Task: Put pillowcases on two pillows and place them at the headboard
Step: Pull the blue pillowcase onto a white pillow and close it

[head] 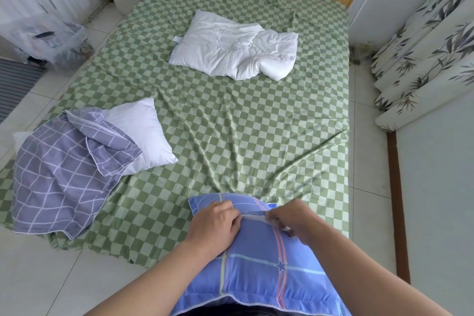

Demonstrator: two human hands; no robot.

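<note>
Both hands' fingers (pixel 234 215) pinch blue pillowcase (pixel 259 264) opening edge.

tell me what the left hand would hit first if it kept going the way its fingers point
The left hand points right along the opening of the blue pillowcase, so it would likely meet the right hand first; their fingertips are already close, though depth is hard to judge.
</note>
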